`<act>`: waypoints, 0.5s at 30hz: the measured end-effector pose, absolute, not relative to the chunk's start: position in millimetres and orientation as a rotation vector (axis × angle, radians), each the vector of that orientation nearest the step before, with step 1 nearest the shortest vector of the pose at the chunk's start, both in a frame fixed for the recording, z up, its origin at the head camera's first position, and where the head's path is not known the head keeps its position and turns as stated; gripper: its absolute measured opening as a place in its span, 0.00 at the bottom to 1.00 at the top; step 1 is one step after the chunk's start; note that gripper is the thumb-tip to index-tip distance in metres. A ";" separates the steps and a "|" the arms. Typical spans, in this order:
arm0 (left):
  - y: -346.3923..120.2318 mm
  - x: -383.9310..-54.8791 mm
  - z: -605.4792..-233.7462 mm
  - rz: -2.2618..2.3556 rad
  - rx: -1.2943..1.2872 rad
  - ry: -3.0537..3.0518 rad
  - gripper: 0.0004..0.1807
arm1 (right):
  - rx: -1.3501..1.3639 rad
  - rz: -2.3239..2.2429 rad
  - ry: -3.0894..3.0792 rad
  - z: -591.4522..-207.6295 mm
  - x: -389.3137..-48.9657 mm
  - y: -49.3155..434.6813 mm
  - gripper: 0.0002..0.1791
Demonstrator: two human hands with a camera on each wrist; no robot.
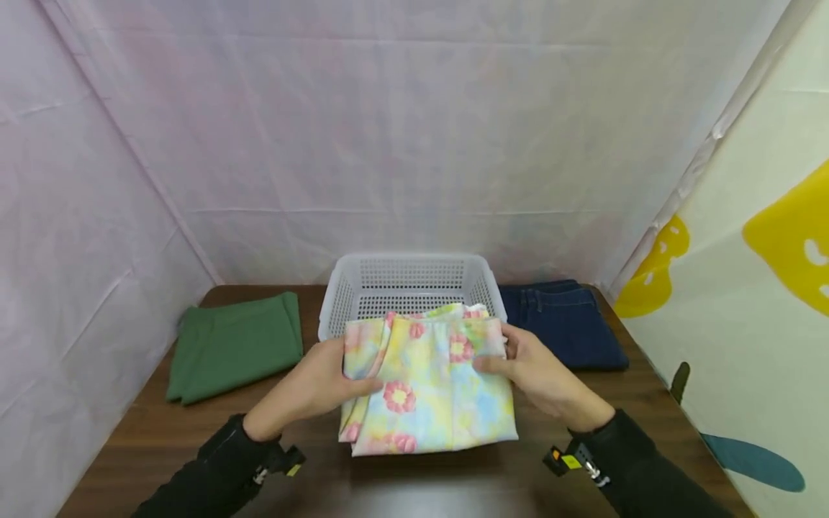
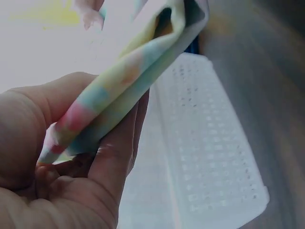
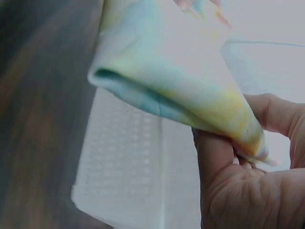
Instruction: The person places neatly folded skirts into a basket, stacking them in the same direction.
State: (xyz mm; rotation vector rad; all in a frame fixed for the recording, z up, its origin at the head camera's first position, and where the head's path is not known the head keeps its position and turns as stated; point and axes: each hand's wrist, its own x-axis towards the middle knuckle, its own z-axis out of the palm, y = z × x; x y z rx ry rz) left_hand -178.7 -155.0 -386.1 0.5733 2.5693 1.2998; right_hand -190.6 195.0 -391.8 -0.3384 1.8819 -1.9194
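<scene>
Both hands hold up a folded piece of pastel floral cloth (image 1: 427, 388), patterned in yellow, blue and pink flowers. My left hand (image 1: 320, 381) pinches its left side, thumb on the near face and fingers behind. On the opposite side my right hand (image 1: 540, 370) grips it the same way. Layered folds of the cloth (image 2: 119, 90) show between thumb and fingers in the left wrist view, and a folded edge (image 3: 190, 105) shows in the right wrist view. Just behind the cloth stands a white perforated plastic basket (image 1: 411, 273), its near side hidden by the cloth.
Folded green cloth (image 1: 239, 345) lies on the brown wooden table (image 1: 304, 475) left of the basket. Folded dark blue jeans (image 1: 563, 324) lie to its right. A pale curtain (image 1: 414, 144) hangs behind the table, with a yellow-patterned sheet (image 1: 745, 324) at right.
</scene>
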 end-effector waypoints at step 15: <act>-154.4 -260.6 -355.0 1.402 0.363 2.635 0.20 | -0.157 -1.871 2.008 -348.9 -283.6 183.1 0.33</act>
